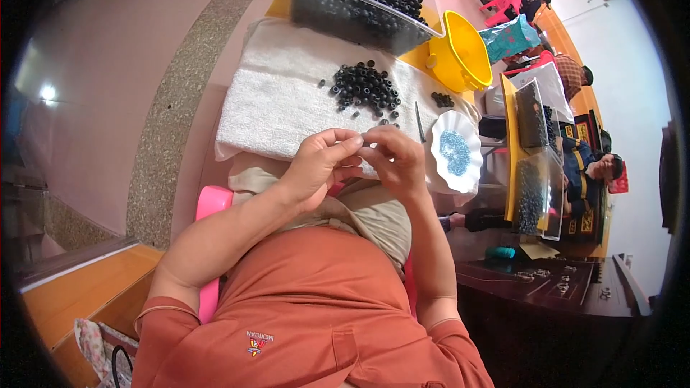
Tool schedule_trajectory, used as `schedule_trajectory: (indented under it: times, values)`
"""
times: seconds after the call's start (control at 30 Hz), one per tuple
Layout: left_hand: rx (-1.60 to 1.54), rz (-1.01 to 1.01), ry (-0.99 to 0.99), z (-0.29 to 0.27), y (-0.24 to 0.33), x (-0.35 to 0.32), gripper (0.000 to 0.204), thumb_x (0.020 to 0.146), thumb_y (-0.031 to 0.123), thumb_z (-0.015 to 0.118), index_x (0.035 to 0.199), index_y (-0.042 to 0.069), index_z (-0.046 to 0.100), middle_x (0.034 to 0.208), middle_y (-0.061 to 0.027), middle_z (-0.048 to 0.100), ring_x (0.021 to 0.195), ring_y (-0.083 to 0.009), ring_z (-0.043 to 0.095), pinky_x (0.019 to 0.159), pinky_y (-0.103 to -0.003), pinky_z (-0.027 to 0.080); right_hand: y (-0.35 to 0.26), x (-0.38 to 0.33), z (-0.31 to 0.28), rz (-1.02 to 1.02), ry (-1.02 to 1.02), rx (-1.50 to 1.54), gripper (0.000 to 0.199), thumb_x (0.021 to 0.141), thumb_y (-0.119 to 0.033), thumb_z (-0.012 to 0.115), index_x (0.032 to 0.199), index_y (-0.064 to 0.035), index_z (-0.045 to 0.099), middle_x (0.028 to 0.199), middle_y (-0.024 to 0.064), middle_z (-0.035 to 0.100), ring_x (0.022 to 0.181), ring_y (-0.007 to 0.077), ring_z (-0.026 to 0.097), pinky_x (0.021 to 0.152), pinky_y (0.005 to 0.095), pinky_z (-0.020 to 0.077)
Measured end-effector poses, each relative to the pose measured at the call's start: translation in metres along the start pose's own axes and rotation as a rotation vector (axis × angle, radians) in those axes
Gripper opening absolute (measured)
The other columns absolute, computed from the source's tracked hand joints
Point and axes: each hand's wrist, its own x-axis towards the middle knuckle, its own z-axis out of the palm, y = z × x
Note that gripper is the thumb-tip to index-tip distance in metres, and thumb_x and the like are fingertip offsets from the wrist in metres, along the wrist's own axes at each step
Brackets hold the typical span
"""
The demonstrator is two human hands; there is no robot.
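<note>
My left hand (321,165) and my right hand (397,160) meet fingertip to fingertip over the near edge of a white towel (266,104). Between the fingertips they pinch something small and dark, probably a bead; it is too small to tell for sure. A loose pile of black ring beads (365,88) lies on the towel just beyond my hands. A thin needle (418,121) lies on the towel to the right of the pile. A white scalloped dish (454,152) with small blue beads sits beside my right hand.
A clear plastic tub (359,1) full of black beads stands at the towel's far end, a yellow funnel (460,52) to its right. More clear bead boxes (535,165) stand at right, where other people sit. I sit on a pink stool (210,205).
</note>
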Motion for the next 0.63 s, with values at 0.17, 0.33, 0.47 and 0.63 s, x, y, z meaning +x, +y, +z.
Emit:
schedule_trajectory:
  times: [0.17,0.33,0.47,0.63]
  values:
    - [-0.008,-0.057,-0.02,0.0,0.001,-0.003,0.014,0.093,0.013,0.065,0.103,0.005,0.061,0.092,-0.0036,0.065,0.085,-0.011,0.064,0.077,-0.028,0.056,0.008,-0.011,0.003,0.054,0.015,0.292,0.022,0.081,0.004,0.072,0.101,0.0008,0.066,0.095,0.0047,0.061,0.077,0.0066,0.054,0.062,0.0197,0.0417]
    - [0.019,-0.053,-0.03,0.001,0.001,-0.004,0.014,0.092,0.013,0.066,0.103,0.006,0.06,0.093,-0.0044,0.066,0.079,-0.0144,0.066,0.07,-0.029,0.057,0.011,-0.015,0.0,0.143,-0.012,0.42,0.025,0.082,0.005,0.072,0.105,0.0016,0.066,0.098,0.0042,0.06,0.076,0.0049,0.052,0.061,0.0184,0.0404]
    - [0.072,-0.024,-0.023,-0.004,-0.003,0.001,0.012,0.09,0.01,0.067,0.099,0.006,0.062,0.093,-0.0047,0.066,0.08,-0.0156,0.067,0.069,-0.03,0.058,0.004,-0.016,-0.002,0.257,-0.024,0.559,0.034,0.082,0.005,0.072,0.115,0.0003,0.066,0.101,0.0053,0.059,0.077,0.0047,0.052,0.06,0.0178,0.0405]
    - [0.222,-0.034,-0.064,-0.008,-0.002,0.002,0.019,0.089,0.01,0.068,0.106,0.006,0.06,0.096,-0.0051,0.065,0.084,-0.0169,0.067,0.074,-0.029,0.058,0.016,-0.016,-0.012,0.119,-0.21,0.402,0.043,0.084,0.005,0.07,0.125,-0.0062,0.063,0.108,0.0071,0.059,0.076,0.0058,0.052,0.063,0.0184,0.0432]
